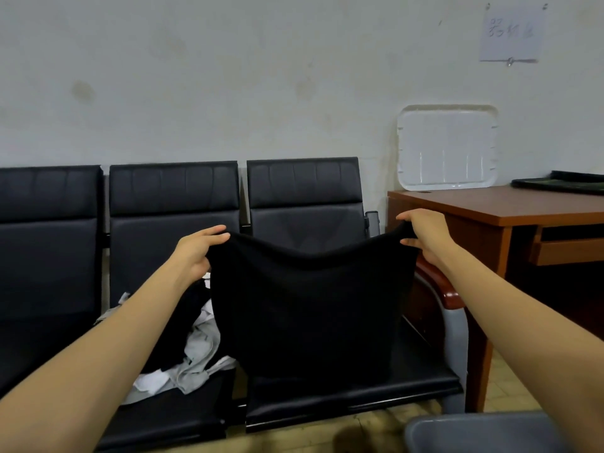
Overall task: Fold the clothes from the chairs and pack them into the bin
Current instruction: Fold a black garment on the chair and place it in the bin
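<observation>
Here, black garment (307, 305): held up by its top edge and spread between both hands; it hangs in front of the right-hand chair seat; whether its lower edge touches the seat cannot be told.
Left hand (196, 253): pinches the garment's top left corner between thumb and fingers.
Right hand (425, 237): grips the top right corner, fingers curled over the edge.
Chairs (173, 191): three joined black padded seats against a pale wall; a reddish armrest at the right end.
Clothes pile (199, 351): crumpled white, grey and dark clothes on the middle seat, just beside the hanging garment; partly hidden by the left forearm.
Bin (483, 433): grey; only a corner of its rim shows at bottom right, near the chairs' right end.
Desk (523, 207): brown wood, right of the chairs; a white plastic tray (447, 148) stands on it, leaning upright against the wall; a dark flat item (562, 183) lies at its far right.
Paper sheet (511, 34): fixed high on the wall at right; writing too blurred to read.
</observation>
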`<state>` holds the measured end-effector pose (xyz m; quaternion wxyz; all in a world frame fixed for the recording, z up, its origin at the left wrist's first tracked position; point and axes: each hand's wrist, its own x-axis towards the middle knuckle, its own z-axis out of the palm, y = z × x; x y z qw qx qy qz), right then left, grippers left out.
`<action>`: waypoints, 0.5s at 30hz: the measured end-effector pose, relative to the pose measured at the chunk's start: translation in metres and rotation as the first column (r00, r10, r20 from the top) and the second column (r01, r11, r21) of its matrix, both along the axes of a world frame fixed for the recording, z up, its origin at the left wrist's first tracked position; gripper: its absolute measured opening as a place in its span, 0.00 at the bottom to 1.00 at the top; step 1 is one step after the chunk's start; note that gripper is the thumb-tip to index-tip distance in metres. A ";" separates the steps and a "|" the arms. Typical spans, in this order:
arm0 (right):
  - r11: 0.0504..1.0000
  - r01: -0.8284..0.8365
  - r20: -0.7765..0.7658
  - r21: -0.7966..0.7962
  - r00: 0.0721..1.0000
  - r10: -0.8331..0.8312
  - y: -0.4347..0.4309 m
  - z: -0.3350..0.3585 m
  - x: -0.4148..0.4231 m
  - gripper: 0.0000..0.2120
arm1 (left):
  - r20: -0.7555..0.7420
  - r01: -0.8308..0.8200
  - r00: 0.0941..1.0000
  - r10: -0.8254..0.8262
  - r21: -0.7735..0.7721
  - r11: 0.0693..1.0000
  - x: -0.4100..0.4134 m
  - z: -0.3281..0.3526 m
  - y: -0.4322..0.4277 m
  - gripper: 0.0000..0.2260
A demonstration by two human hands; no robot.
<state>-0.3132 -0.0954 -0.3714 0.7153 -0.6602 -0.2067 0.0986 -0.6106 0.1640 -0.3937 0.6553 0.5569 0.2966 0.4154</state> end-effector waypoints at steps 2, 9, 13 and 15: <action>1.000 0.005 -0.028 -0.011 1.000 -0.006 0.004 0.000 0.004 0.15 | -0.005 0.010 1.000 -0.010 -0.007 1.000 0.003 0.002 0.003 0.11; 0.996 -0.067 -0.139 0.067 0.987 0.075 0.055 -0.020 0.047 0.15 | 0.013 -0.025 1.000 0.026 -0.056 0.998 0.055 -0.011 0.057 0.13; 0.997 -0.057 -0.114 0.049 0.992 0.062 0.101 -0.036 0.083 0.11 | 0.028 -0.050 0.998 0.052 -0.060 0.997 0.101 -0.022 0.096 0.18; 0.996 -0.045 -0.063 0.079 0.997 0.050 0.121 -0.034 0.098 0.11 | 0.073 -0.040 0.996 0.044 -0.053 0.998 0.120 -0.018 0.110 0.18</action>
